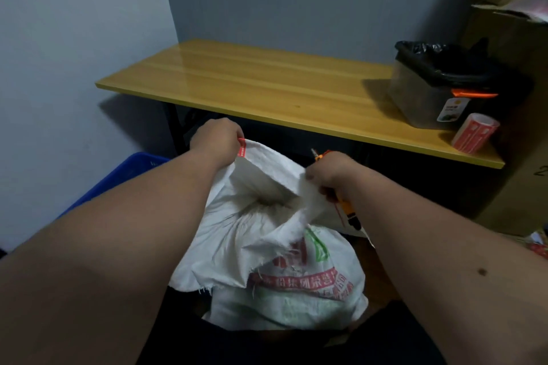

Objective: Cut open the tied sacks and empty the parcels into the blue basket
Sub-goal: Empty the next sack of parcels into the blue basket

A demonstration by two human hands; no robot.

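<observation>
Your left hand (218,139) grips the far-left edge of the woven sack (267,246) mouth, fingers curled over the rim next to a small red tag (242,149). Your right hand (329,172) pinches the near-right edge of the same rim and also clamps an orange utility knife (341,201), handle running down toward your wrist, tip poking out past the knuckles toward the bench (267,83). You hold both hands closed on the fabric and pull the mouth apart.

The sack sits directly below and between your forearms, upright and bulging. It is white woven plastic, frayed along the cut edge, with red and green print on the near face. The neck looks already opened; inside I see only bunched white fabric and no parcels.

Key relation: the blue basket (118,178) lies left of the sack, just behind your left forearm, with only a corner and rim showing. Your left hand is the nearer one, so I judge the tip goes leftward, mouth toward the basket, with your right side lifting. The knife in your right hand is a snag risk against the weave.

The bench is glossy yellow wood-look, set well beyond the sack. On its right end stand a grey bin with a black liner (444,83) and a red-and-white label roll (474,133). Cardboard boxes (510,38) stack at far right.
</observation>
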